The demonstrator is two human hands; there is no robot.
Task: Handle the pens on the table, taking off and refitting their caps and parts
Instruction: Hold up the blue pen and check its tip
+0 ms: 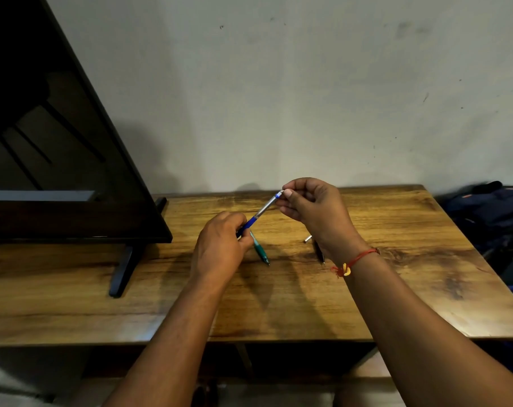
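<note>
both hands hold one blue pen (pixel 261 211) up over the wooden table (pixel 396 274); i see the left hand (pixel 220 245) curled round its blue grip end, low down; the right hand (pixel 311 207) pinches the white top end with thumb and finger, higher up; the pen slants up from left to right between them; a green pen (pixel 260 250) lies flat on the table, partly under the left hand; a black pen (pixel 319 251) lies under the right wrist, with a small silver piece (pixel 307 238) just beside it; a red thread (pixel 355 261) sits on the right wrist; a big dark screen (pixel 58 142) stands at the left; a dark bag (pixel 490 212) is past the right edge.
</note>
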